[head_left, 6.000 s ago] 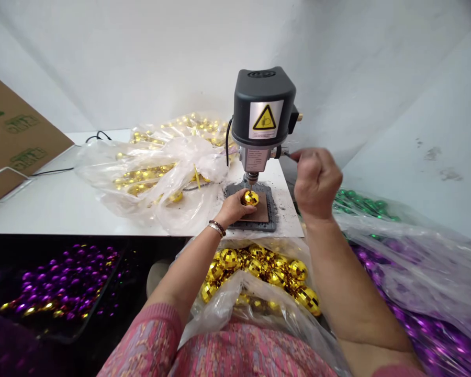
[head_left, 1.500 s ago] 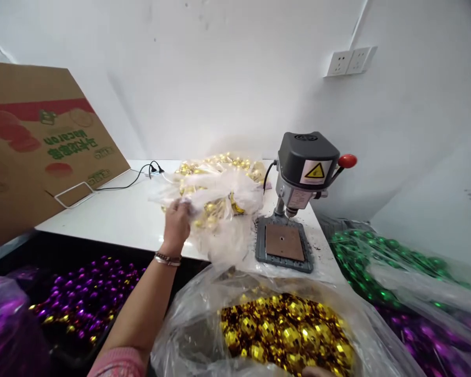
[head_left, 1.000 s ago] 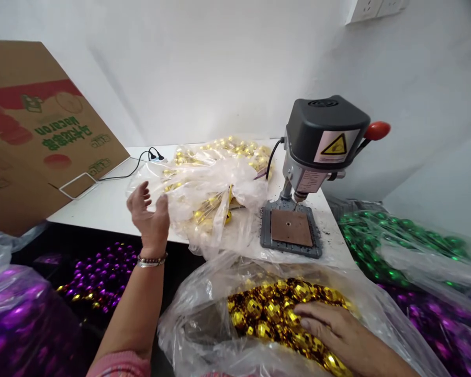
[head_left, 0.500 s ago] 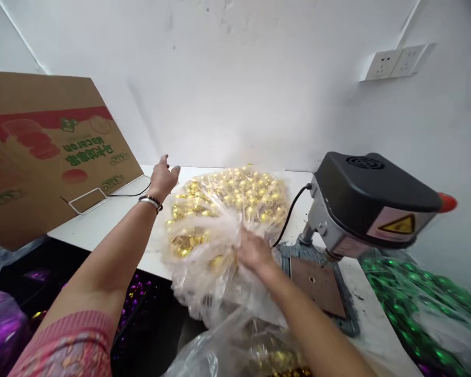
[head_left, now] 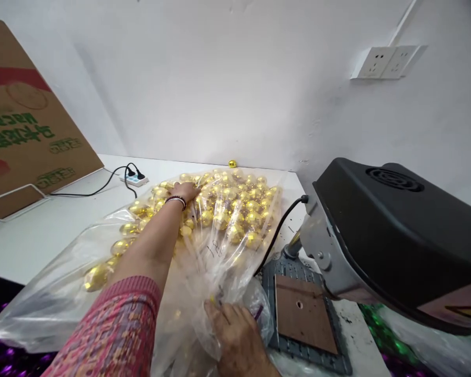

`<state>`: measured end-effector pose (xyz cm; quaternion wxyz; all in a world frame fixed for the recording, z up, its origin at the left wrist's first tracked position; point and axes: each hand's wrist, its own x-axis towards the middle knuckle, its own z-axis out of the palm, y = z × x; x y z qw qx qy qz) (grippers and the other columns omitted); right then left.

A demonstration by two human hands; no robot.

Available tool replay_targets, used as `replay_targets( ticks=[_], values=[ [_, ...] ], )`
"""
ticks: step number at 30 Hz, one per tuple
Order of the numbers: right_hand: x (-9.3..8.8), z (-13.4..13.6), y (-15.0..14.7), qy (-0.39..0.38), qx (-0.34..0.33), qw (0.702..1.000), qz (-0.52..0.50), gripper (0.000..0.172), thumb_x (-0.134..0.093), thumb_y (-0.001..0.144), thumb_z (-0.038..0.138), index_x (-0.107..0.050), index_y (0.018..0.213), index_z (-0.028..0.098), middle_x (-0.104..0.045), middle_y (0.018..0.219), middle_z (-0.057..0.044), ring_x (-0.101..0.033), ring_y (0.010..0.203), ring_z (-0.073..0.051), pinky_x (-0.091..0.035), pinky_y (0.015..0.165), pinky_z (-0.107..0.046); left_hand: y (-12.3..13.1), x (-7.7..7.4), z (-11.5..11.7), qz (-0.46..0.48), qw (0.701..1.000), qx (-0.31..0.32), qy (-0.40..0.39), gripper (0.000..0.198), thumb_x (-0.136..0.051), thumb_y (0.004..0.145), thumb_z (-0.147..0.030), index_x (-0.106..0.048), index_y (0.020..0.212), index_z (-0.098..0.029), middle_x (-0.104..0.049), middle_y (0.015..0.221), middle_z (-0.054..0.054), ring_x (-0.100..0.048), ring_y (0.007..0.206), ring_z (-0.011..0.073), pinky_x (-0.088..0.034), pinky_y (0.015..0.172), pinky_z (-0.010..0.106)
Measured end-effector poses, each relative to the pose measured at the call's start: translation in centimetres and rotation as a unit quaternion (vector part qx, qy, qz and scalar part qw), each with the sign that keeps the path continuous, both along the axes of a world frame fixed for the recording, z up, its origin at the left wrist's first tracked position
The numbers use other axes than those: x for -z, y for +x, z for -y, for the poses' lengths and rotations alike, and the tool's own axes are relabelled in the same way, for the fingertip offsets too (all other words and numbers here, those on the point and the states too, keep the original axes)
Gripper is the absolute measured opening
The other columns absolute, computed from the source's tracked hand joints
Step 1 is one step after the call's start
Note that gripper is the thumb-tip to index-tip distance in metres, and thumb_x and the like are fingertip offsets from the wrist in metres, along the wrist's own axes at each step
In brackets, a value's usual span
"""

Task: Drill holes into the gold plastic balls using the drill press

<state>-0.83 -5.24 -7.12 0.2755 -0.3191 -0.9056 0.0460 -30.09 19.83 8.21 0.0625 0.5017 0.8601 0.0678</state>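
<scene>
A clear plastic bag (head_left: 235, 256) full of shiny gold balls (head_left: 235, 201) lies on the white table, a handwritten mark on its front. My left hand (head_left: 186, 191) rests on top of the bag toward its far left, fingers stretched over the balls; some fingers are hidden. At the near end, my right hand (head_left: 237, 335) is closed around the bunched plastic of the bag's mouth. Loose plastic with a few large gold balls spreads to the left beneath my left forearm.
A drill press (head_left: 392, 246) with a wooden plate (head_left: 304, 314) stands at right, its black cable beside the bag. A cardboard box (head_left: 35, 125) and power strip (head_left: 135, 179) are at left. One gold ball (head_left: 232, 164) sits by the wall. Green shiny items (head_left: 388, 335) lie at lower right.
My left hand has come from the air left of the bag down onto it. My right hand is nearer me, still gripping plastic. The bag now spreads farther left; the view has shifted closer.
</scene>
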Motion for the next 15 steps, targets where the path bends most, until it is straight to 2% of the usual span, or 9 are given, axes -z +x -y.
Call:
replay_targets(
  ticks=[3, 6, 8, 10, 12, 15],
  values=[
    [0.9, 0.2, 0.6, -0.019, 0.0, 1.0, -0.018, 0.063, -0.059, 0.083, 0.033, -0.048, 0.144, 0.025, -0.068, 0.094, -0.005, -0.06, 0.083, -0.019, -0.042, 0.074, -0.031, -0.4, 0.7, -0.5, -0.02, 1.0, 0.015, -0.008, 0.043, -0.062, 0.082, -0.041, -0.075, 0.117, -0.02, -0.069, 0.128, 0.022, -0.053, 0.131, 0.0454, -0.04, 0.106, 0.061],
    [1.2, 0.3, 0.9, -0.005, -0.003, 1.0, -0.023, 0.061, -0.061, 0.083, 0.037, -0.049, 0.142, 0.024, -0.068, 0.091, -0.004, -0.061, 0.078, -0.018, -0.044, 0.07, -0.03, -0.7, 0.9, -0.1, -0.042, 0.999, 0.02, 0.011, 0.05, -0.062, 0.081, -0.038, -0.07, 0.126, -0.018, -0.064, 0.133, 0.025, -0.054, 0.129, 0.0433, -0.044, 0.103, 0.056],
    [1.1, 0.3, 1.1, 0.011, 0.001, 1.0, -0.021, 0.056, -0.061, 0.084, 0.03, -0.051, 0.139, 0.025, -0.067, 0.085, -0.002, -0.061, 0.074, -0.017, -0.045, 0.067, -0.029, -1.1, 1.0, 0.4, -0.061, 0.997, 0.007, 0.043, 0.06, -0.062, 0.082, -0.042, -0.061, 0.137, -0.018, -0.055, 0.144, 0.026, -0.047, 0.136, 0.0442, -0.043, 0.104, 0.057],
    [0.9, 0.6, 1.2, 0.001, 0.009, 1.0, -0.008, 0.055, -0.058, 0.085, 0.02, -0.051, 0.139, 0.027, -0.067, 0.085, -0.001, -0.063, 0.074, -0.016, -0.047, 0.068, -0.028, -1.6, 1.2, 0.8, -0.056, 0.997, -0.011, 0.056, 0.063, -0.064, 0.081, -0.044, -0.061, 0.138, -0.018, -0.051, 0.148, 0.027, -0.045, 0.138, 0.0448, -0.043, 0.105, 0.057],
    [0.6, 1.2, 1.3, -0.025, 0.04, 0.999, -0.005, 0.06, -0.056, 0.084, 0.011, -0.05, 0.141, 0.03, -0.068, 0.089, -0.001, -0.065, 0.078, -0.015, -0.051, 0.072, -0.027, -2.2, 1.4, 1.1, -0.031, 0.998, -0.016, 0.046, 0.052, -0.063, 0.082, -0.04, -0.069, 0.127, -0.016, -0.059, 0.139, 0.026, -0.053, 0.131, 0.0413, -0.046, 0.104, 0.05],
    [0.2, 2.0, 1.5, -0.063, 0.104, 0.992, -0.023, 0.077, -0.052, 0.08, 0.003, -0.041, 0.151, 0.031, -0.069, 0.096, -0.003, -0.068, 0.086, -0.018, -0.056, 0.078, -0.029, -2.6, 1.6, 1.5, -0.011, 0.999, -0.006, 0.045, 0.037, -0.055, 0.085, -0.029, -0.076, 0.112, -0.017, -0.069, 0.123, 0.021, -0.061, 0.121, 0.0343, -0.048, 0.102, 0.041]
  ],
)
